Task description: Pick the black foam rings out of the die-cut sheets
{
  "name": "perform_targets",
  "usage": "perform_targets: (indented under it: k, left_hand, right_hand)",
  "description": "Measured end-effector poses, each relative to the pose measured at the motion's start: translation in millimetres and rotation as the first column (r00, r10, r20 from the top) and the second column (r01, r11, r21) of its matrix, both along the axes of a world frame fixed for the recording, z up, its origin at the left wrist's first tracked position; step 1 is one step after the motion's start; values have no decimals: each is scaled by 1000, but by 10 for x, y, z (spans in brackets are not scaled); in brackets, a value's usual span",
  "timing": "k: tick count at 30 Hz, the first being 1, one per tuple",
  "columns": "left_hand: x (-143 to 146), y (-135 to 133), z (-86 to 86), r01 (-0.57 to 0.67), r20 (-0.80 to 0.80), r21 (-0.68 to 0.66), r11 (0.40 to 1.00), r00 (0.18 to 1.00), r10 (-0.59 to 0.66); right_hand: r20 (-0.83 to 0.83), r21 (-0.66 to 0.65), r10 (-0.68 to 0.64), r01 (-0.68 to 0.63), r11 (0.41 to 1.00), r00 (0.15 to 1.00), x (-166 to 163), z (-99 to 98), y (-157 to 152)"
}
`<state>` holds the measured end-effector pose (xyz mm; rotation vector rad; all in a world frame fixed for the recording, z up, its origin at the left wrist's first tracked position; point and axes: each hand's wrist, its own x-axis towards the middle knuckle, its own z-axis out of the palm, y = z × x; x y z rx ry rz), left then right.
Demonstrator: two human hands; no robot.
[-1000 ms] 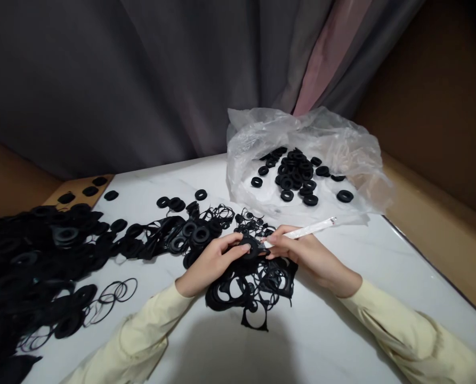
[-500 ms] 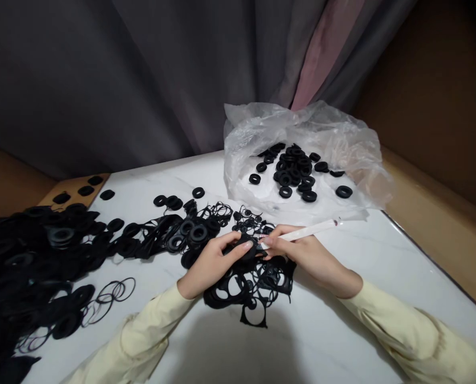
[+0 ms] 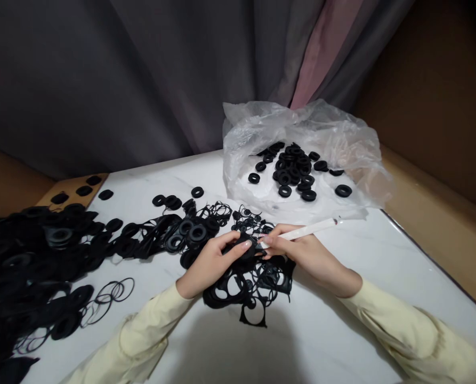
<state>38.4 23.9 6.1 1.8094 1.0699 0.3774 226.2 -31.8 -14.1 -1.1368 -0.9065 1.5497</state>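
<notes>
Thumb and fingers of my left hand [image 3: 211, 261] are closed on a black rubber piece [image 3: 246, 248], which looks round and thick. In my right hand [image 3: 312, 256] is a slim white pen-shaped tool [image 3: 307, 230]. Its long end points up to the right, while its tip meets the rubber piece between my hands; the tip's form is too small to tell. Beneath both hands lie black rubber offcuts [image 3: 238, 290] with round holes, and small black scraps [image 3: 248, 218] are just beyond my fingertips.
Black rubber rings [image 3: 198, 233] and thin loops [image 3: 112, 296] spread across the white table [image 3: 333, 341] to a large dark pile [image 3: 25, 256] at left. A clear plastic bag [image 3: 241, 186] at the back holds several black rings [image 3: 293, 165]. Grey curtains [image 3: 161, 80] hang behind.
The view has shifted very slightly. Both hands keep the same hold, with the tool tip still against the rubber piece.
</notes>
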Motion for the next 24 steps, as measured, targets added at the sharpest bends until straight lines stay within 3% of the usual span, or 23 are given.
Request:
perform_targets:
  k: [16,19,24]
  left_hand:
    - [-4,6,-11,12,4,-7,1000,1000,-12]
    - [-6,5,-16,15,7,5,1000,1000,-15]
    - [-12,-10,-57,4,-18,77,997,1000,-3]
  right_hand:
    - [-16,-7,-6,6,1000,1000,-1,-16,11]
    - [50,9,-12,12,1000,999,-3,-6,2]
    - [312,149,-54,7,989,948,-32,-35,-43]
